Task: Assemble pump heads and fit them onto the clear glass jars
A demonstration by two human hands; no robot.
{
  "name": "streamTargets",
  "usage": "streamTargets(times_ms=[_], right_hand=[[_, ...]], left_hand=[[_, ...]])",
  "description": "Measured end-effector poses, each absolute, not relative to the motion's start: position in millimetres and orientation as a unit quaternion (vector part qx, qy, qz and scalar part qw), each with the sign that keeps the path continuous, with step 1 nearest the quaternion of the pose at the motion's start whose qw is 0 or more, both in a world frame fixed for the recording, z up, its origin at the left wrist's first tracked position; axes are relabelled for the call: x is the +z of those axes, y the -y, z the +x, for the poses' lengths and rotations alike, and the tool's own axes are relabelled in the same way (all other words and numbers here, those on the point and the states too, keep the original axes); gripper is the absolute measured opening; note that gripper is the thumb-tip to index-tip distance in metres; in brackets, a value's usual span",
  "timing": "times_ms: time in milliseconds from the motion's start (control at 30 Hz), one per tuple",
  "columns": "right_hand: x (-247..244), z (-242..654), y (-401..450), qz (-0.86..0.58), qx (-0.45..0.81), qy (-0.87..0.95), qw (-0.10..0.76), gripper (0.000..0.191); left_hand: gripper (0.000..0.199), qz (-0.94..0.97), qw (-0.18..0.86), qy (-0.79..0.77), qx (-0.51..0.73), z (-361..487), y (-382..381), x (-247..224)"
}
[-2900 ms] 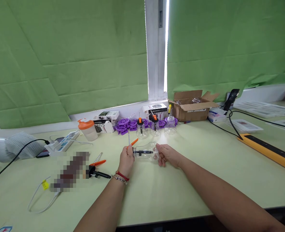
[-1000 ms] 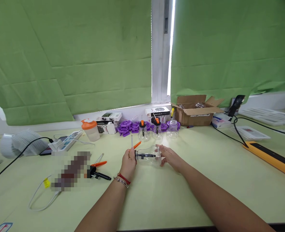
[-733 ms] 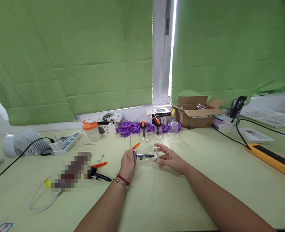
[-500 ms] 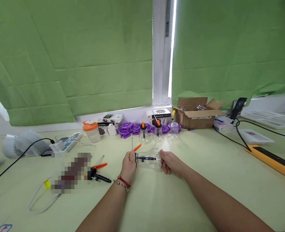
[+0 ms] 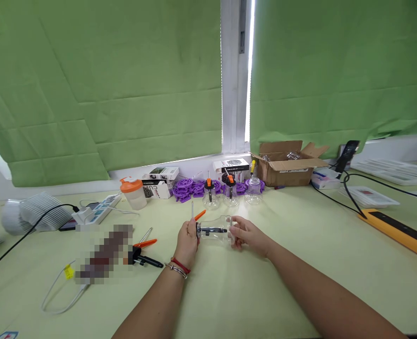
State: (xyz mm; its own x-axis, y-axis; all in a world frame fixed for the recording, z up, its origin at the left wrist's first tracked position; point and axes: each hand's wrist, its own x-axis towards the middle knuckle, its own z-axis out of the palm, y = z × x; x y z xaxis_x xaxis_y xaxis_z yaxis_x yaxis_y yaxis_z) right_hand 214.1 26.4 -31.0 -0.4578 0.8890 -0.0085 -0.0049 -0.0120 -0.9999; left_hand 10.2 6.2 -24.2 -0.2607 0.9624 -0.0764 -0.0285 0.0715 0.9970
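Observation:
A clear bottle [image 5: 218, 225] lies sideways between my hands, above the table. Inside it shows a black tube that belongs to a dispenser top with an orange lever [image 5: 200, 215] and a thin metal spout. My left hand [image 5: 187, 241] is closed round this dispenser top at the bottle's mouth. At the bottle's base is my right hand [image 5: 246, 234], thumb and fingers on either side of the glass. A second dispenser top [image 5: 138, 254], black with an orange lever, lies on the table to the left. Farther back, several similar clear bottles [image 5: 230, 197] stand upright, some fitted with black and orange tops.
Purple plastic pieces [image 5: 183, 189] and printed boxes [image 5: 158, 189] line the window wall, near an orange-lidded cup [image 5: 133, 193]. A cardboard box [image 5: 288, 175] stands back right. A power strip [image 5: 104, 208] and cables lie left; an orange-black bar [image 5: 402, 234] is right.
My right hand has shifted its hold on the bottle's base, its fingers looser and spread more along the glass. The left hand keeps its grip on the dispenser top.

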Motion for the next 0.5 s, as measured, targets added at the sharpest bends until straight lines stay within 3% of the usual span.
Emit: streamTargets(times_ms=[100, 267, 367, 467, 500], right_hand=[[-36, 209, -27, -0.395, 0.631, 0.573, 0.341, 0.052], [-42, 208, -32, -0.484, 0.644, 0.526, 0.272, 0.075], [-40, 212, -32, -0.462, 0.62, 0.551, 0.314, 0.076], [-32, 216, -26, -0.398, 0.589, 0.6, 0.367, 0.062], [-29, 218, -23, -0.372, 0.577, 0.62, 0.379, 0.067]], left_hand=[[0.044, 0.431, 0.428, -0.578, 0.545, 7, -9, -29], [0.043, 0.498, 0.384, -0.555, 0.544, 5, -11, -35], [0.042, 0.481, 0.396, -0.552, 0.554, 7, -10, -34], [0.041, 0.461, 0.41, -0.556, 0.557, 9, -9, -31], [0.042, 0.456, 0.416, -0.557, 0.556, 9, -9, -30]])
